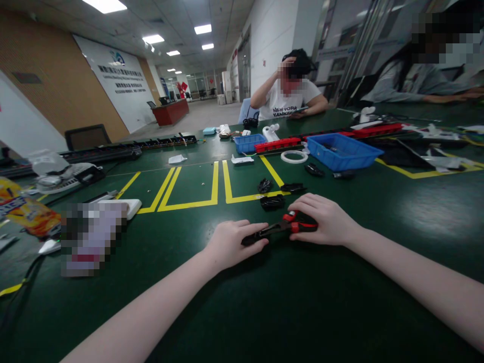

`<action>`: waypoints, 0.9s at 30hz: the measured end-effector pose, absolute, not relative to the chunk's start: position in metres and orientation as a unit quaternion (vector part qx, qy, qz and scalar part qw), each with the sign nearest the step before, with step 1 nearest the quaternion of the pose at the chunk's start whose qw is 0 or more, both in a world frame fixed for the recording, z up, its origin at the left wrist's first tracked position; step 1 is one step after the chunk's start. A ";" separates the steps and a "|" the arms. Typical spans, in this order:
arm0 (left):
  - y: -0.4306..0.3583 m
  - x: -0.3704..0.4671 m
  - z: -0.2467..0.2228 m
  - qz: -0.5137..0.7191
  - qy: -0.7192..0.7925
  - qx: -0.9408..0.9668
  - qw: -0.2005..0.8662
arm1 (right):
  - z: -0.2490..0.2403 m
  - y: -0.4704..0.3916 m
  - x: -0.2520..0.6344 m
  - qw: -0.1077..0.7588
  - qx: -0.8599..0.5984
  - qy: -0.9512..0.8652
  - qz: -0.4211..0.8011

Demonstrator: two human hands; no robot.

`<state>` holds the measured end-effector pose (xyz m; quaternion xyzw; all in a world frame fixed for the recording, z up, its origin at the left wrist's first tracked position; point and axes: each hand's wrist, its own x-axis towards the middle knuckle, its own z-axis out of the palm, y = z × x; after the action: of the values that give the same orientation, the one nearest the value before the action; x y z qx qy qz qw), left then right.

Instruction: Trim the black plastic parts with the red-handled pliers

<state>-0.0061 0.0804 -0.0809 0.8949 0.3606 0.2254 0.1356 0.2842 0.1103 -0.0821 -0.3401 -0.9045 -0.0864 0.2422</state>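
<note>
My right hand (pixel 321 219) is wrapped round the red and black handles of a pair of pliers (pixel 279 228), whose jaws point left. In my left hand (pixel 234 244) a small black part (pixel 252 238) is pinched between thumb and fingers. The plier jaws reach to this part; whether they grip it I cannot tell. Just beyond the pliers lie several similar black pieces, among them a bundle (pixel 272 202) and another piece (pixel 293 187). Both hands are low over the dark green table (pixel 287 302).
A large blue bin (pixel 342 157) and a smaller blue bin (pixel 249 143) stand further back, with a white ring (pixel 294 157) between them. Yellow tape (pixel 189 205) marks the table. To the left are a phone (pixel 96 237) and a snack bag (pixel 28 209). Two people sit opposite.
</note>
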 end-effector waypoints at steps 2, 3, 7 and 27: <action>0.080 -0.006 -0.081 0.226 0.368 0.893 0.123 | -0.081 0.109 0.283 0.236 -0.347 -0.904 -0.078; 0.080 -0.006 -0.081 0.226 0.371 0.893 0.117 | -0.080 0.109 0.283 0.234 -0.350 -0.904 -0.074; 0.080 -0.005 -0.081 0.221 0.378 0.893 0.105 | -0.077 0.105 0.280 0.245 -0.346 -0.904 -0.060; 0.078 -0.004 -0.080 0.204 0.384 0.896 0.091 | -0.080 0.103 0.277 0.221 -0.371 -0.899 -0.074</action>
<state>-0.0035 0.0781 -0.0801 0.8957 0.3842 0.2044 0.0911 0.2767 0.1027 -0.0803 -0.3715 -0.8988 -0.0737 0.2209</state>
